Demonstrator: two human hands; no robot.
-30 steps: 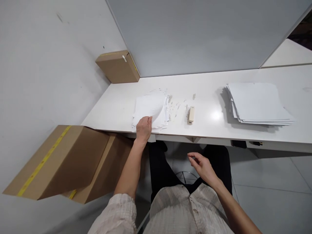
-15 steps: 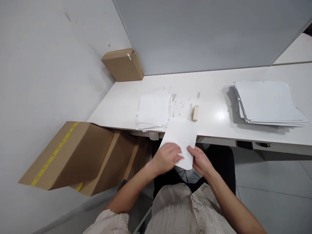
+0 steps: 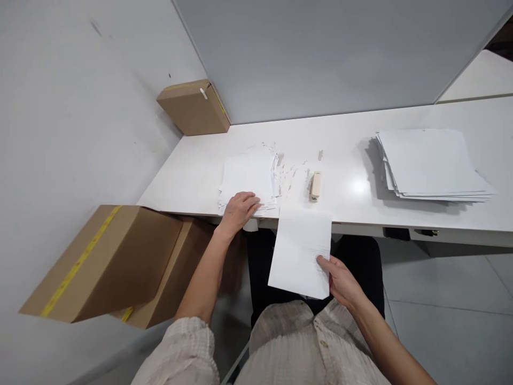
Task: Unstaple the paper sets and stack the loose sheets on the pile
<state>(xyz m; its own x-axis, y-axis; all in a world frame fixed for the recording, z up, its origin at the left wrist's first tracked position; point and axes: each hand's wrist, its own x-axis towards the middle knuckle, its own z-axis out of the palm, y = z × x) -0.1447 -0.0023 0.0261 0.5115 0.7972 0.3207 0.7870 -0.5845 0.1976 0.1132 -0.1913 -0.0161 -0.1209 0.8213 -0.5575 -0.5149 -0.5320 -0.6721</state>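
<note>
In my right hand (image 3: 342,278) is a white sheet of paper (image 3: 298,246), pinched at its right edge between thumb and fingers. It hangs over my lap, its far end near the table's front edge, with faint small marks by my thumb. My left hand (image 3: 239,209) lies on the near edge of the left stack of paper (image 3: 250,174), its fingers stretched over the top sheet; its thumb is mostly hidden. That stack has uneven edges. Just beyond the held sheet, a small cream stapler-like block (image 3: 315,187) stands on the table.
Small torn paper scraps (image 3: 286,174) lie right of the left stack. A taller paper stack (image 3: 428,163) sits on the right of the white table (image 3: 344,139). One cardboard box (image 3: 196,109) is in the back corner; larger taped boxes (image 3: 120,262) stand at the left, below table height.
My left hand has left the held sheet and moved forward and left onto the left stack. My right hand has drawn the sheet slightly towards me and right. The view has shifted a little.
</note>
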